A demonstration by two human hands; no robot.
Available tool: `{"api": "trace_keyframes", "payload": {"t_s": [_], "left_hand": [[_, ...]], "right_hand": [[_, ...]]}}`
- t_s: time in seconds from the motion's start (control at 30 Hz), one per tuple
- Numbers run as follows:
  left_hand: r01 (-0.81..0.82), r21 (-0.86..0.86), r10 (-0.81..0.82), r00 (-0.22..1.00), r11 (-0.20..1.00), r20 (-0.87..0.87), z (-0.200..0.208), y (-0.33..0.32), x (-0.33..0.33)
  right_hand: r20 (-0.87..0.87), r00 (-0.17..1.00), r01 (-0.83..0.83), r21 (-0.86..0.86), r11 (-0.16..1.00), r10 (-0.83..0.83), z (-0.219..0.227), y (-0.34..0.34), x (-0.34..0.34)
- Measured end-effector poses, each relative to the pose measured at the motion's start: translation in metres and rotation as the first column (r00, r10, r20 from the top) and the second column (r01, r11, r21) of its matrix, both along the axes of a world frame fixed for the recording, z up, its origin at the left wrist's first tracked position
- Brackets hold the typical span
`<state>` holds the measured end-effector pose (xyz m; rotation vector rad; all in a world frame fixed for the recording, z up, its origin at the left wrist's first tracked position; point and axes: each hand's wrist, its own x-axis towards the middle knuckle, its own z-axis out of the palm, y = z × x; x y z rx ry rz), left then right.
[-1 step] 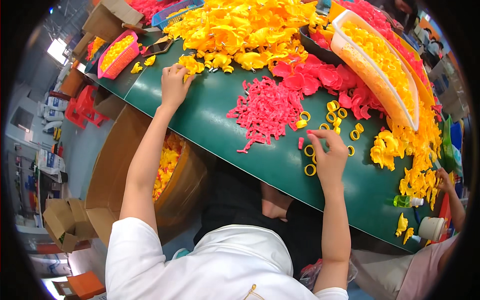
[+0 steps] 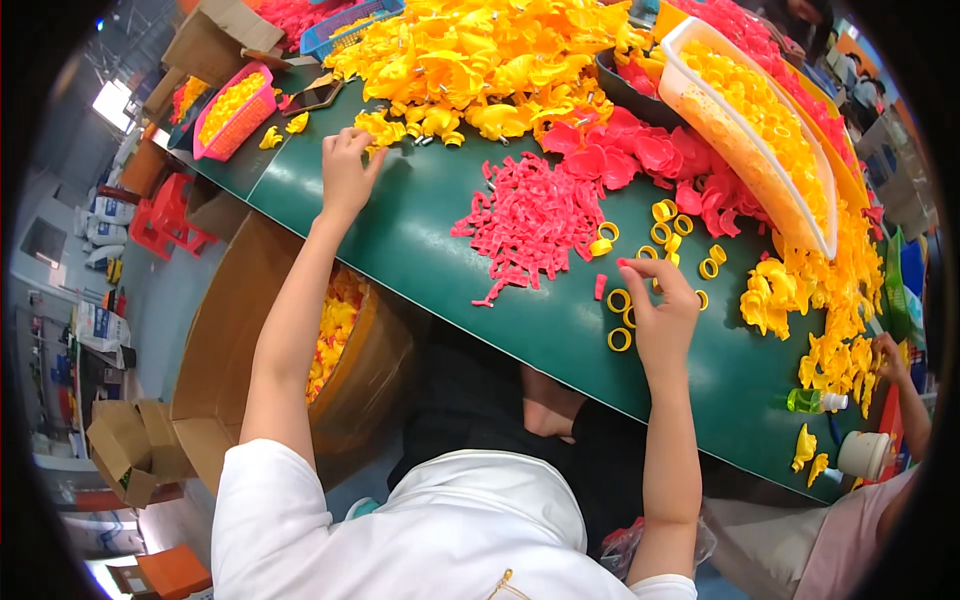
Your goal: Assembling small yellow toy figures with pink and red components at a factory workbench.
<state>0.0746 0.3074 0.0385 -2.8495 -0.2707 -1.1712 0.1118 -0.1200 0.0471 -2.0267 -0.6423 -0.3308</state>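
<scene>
At the front edge of the big yellow heap, my left hand (image 2: 347,178) reaches down with its thumb apart from its curled fingers. It is right at a yellow petal-shaped plastic piece (image 2: 381,127), which lies partly behind the fingers; no grip on it shows. Over the table to the right, my right hand (image 2: 664,305) pinches a small pink plastic piece, its tip barely visible between thumb and forefinger. Several yellow rings (image 2: 619,340) lie around that hand, some partly covered by it. Beside them lies a single pink piece (image 2: 600,287), and further left a pile of small pink pieces (image 2: 535,215).
The green table (image 2: 420,270) also carries the yellow heap (image 2: 470,60), pink shell-like pieces (image 2: 640,150), a long tray of yellow rings (image 2: 760,120), and a pink basket (image 2: 235,115). A cardboard box (image 2: 235,340) stands below the edge. Another person's hand (image 2: 887,355) works at right.
My right hand has shifted very slightly, still pinching the small pink piece. My left hand stays at the same yellow piece.
</scene>
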Motion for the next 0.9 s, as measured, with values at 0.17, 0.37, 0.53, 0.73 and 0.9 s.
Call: {"api": "trace_keyframes", "payload": {"t_s": [0.17,0.37,0.53,0.73,0.9], "left_hand": [[0.312,-0.862,-0.283,0.936,0.398,0.208,0.029,-0.117,-0.014],[0.785,-0.351,-0.828,0.559,0.510,0.047,0.008,-0.276,-0.075],[0.812,-0.328,-0.863,0.506,0.482,-0.016,-0.021,-0.319,-0.076],[0.799,-0.367,-0.864,0.504,0.475,-0.021,-0.032,-0.327,-0.079],[0.775,-0.390,-0.868,0.448,0.497,-0.216,-0.010,-0.328,-0.078]], "right_hand": [[-0.248,0.968,0.083,0.164,0.983,-0.040,0.006,-0.037,-0.028],[-0.470,0.883,0.187,0.319,0.929,-0.016,-0.015,-0.075,-0.069],[-0.322,0.933,0.211,0.125,0.970,-0.161,-0.020,-0.088,-0.092],[-0.192,0.964,0.195,0.032,0.980,-0.186,-0.018,-0.084,-0.098],[-0.326,0.924,0.235,0.077,0.969,-0.199,-0.020,-0.095,-0.095]]}}
